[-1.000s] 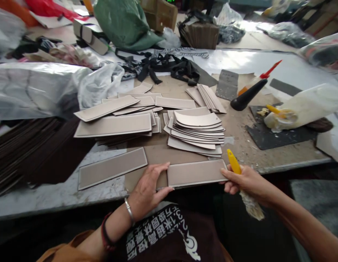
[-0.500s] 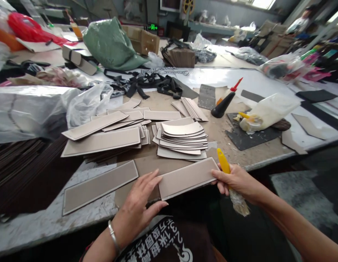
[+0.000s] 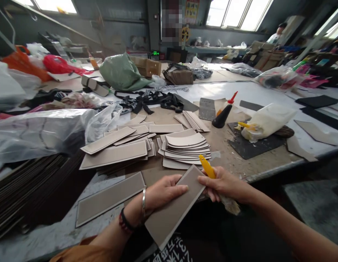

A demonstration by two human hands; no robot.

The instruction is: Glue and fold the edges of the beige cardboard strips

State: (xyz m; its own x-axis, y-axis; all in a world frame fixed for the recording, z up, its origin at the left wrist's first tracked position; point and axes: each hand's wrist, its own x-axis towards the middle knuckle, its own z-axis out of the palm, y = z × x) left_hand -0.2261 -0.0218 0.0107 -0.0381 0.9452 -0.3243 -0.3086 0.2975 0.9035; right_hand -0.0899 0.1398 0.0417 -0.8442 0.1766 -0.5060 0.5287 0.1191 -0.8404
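Note:
A beige rectangular panel with a pale border (image 3: 176,207) is tilted off the table's front edge. My left hand (image 3: 167,191) grips its left long side, thumb on top and fingers beneath. At the upper right corner my right hand (image 3: 220,183) pinches the same panel. That hand also carries a brush with a yellow handle (image 3: 207,166), its bristles pointing down past the palm. Another bordered panel (image 3: 110,199) lies flat to the left. Just beyond my hands are a pile of long panels (image 3: 114,155) and a stack of curved pieces (image 3: 185,147).
Dark strips (image 3: 35,196) are stacked at the left beside plastic bags (image 3: 46,131). At the right stand a black cone-shaped holder (image 3: 222,116) and a glue-smeared plastic container (image 3: 267,122). Black straps (image 3: 158,102) and a green sack (image 3: 122,72) lie farther back. A person (image 3: 276,36) is in the distance.
The panel has been lifted and turned steeper, its near end now over my lap. My left hand went from resting open at its edge to gripping it. The view has tilted up.

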